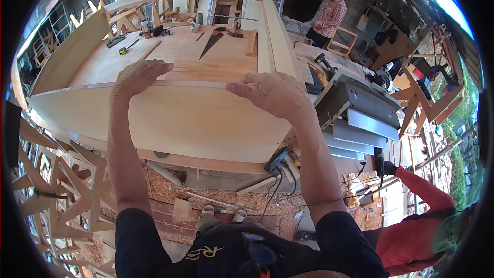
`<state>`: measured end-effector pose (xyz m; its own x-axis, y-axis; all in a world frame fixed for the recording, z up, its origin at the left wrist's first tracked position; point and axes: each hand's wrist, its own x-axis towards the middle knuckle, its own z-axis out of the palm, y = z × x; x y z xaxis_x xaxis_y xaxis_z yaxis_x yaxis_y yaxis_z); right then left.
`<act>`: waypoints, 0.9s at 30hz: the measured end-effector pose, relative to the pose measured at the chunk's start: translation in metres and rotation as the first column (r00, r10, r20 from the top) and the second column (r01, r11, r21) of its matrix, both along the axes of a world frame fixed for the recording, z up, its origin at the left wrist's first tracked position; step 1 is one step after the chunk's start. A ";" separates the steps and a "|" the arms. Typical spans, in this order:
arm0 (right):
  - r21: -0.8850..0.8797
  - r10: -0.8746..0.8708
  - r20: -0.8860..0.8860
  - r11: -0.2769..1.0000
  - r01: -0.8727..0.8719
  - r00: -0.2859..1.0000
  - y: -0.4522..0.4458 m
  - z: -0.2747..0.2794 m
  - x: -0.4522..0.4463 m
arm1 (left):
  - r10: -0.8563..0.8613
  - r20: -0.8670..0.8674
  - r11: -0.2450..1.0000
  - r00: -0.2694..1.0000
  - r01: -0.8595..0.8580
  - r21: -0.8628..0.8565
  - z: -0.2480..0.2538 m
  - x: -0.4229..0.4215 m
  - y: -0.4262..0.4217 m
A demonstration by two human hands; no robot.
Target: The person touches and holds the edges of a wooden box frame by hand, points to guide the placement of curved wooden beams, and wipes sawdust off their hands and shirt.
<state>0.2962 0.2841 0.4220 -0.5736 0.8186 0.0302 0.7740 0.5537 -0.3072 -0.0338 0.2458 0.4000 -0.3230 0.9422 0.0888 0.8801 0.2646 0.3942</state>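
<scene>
Panel (206, 118) beneath left grip (140, 77), right grip (271, 91).

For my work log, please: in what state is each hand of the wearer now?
Left hand: open, over the top edge of the near panel.
Right hand: open, at the same edge; any grip unclear.

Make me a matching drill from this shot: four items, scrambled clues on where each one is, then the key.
Items
1. saw
2. tape measure
3. drill
4. right hand

Clues
A. at the top edge of the near board
B. inside the wooden frame, toward its left board
C. inside the frame, blade tip pointing toward the near board
D. outside the frame on the right, near the grey machine

Pairs: 1-C, 2-B, 3-D, 4-A
</scene>
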 end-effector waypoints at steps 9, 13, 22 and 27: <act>-0.113 -0.021 -0.055 0.993 0.015 0.998 0.013 -0.003 0.002 | -0.171 0.026 0.975 0.985 0.173 -0.137 0.023 0.016 -0.015; -0.234 -0.024 -0.080 0.972 0.004 0.996 0.033 0.022 -0.015 | -0.339 -0.008 0.934 0.941 0.336 -0.125 0.017 0.003 -0.010; 0.018 0.156 -0.184 0.988 -0.155 0.971 0.115 0.102 -0.121 | -0.432 -0.183 0.897 0.883 0.399 -0.191 0.095 -0.094 0.067; 0.155 0.048 0.096 0.986 -0.063 0.994 0.182 0.056 -0.138 | -0.242 -0.238 0.967 0.941 0.213 -0.142 0.118 -0.174 0.125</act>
